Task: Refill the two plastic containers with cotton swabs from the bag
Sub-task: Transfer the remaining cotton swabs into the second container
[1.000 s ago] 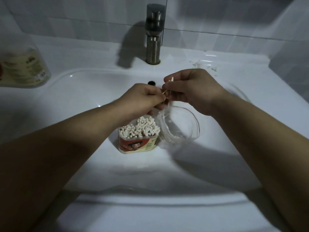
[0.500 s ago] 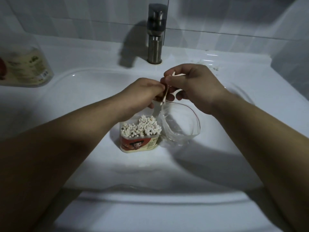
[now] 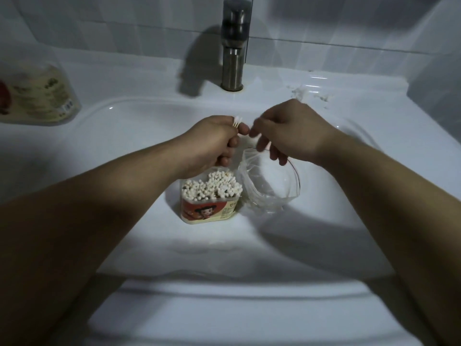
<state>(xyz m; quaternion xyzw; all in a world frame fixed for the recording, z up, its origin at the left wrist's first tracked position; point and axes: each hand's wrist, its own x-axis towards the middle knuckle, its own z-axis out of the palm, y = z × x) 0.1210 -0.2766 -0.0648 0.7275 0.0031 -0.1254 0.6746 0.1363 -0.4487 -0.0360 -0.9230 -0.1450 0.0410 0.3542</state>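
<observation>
step: moving swabs [image 3: 237, 121] from bag [image 3: 274, 196] to container [image 3: 207, 211] | left grip [image 3: 212, 143] pinches swabs | right grip [image 3: 291, 131] blurred, cannot tell | next: probably press them into the crowded container

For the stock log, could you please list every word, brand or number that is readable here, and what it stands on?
No text can be read with certainty.
swab container, label: a cartoon figure with small print beside it, too small to read.
tub on the left of the counter, label: dark characters and a barcode-like patch, too blurred to read.
</observation>
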